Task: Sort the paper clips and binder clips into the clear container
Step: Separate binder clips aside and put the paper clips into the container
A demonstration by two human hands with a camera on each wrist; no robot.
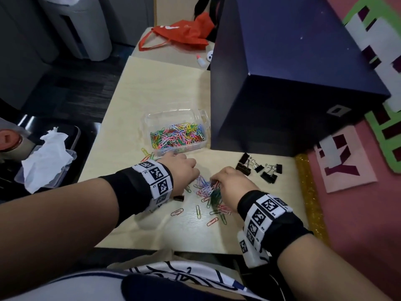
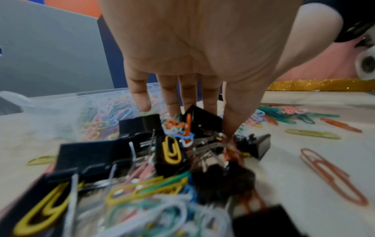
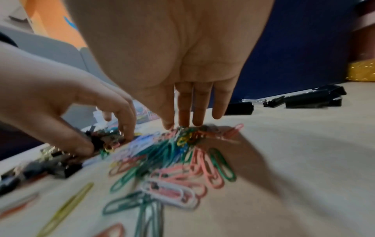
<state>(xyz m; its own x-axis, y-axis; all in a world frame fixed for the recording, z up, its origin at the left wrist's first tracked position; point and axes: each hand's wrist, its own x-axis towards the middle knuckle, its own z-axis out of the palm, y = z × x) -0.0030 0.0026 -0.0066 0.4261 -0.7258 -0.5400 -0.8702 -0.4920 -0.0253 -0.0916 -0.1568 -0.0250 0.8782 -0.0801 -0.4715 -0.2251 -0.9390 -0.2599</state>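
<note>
Raking paper clips [image 1: 208, 189] into heap, our right hand [image 1: 230, 183] fingers straight; left hand [image 1: 182, 170] pinches tangled binder clips [image 2: 140, 126]; clear container [image 1: 173, 111] near, we judge for short transfer.

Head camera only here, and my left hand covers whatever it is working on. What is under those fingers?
Observer: On the left wrist view, the left hand reaches its fingertips down into a tangle of black binder clips mixed with coloured paper clips.
Operator: Are they snagged together?
Observer: A yellow paper clip lies on the face of one binder clip; whether it is hooked on, I cannot tell.
Operator: And my right hand?
Observer: Right wrist view: the right hand has straight fingertips touching the top of a paper clip pile, mostly green and pink.
</note>
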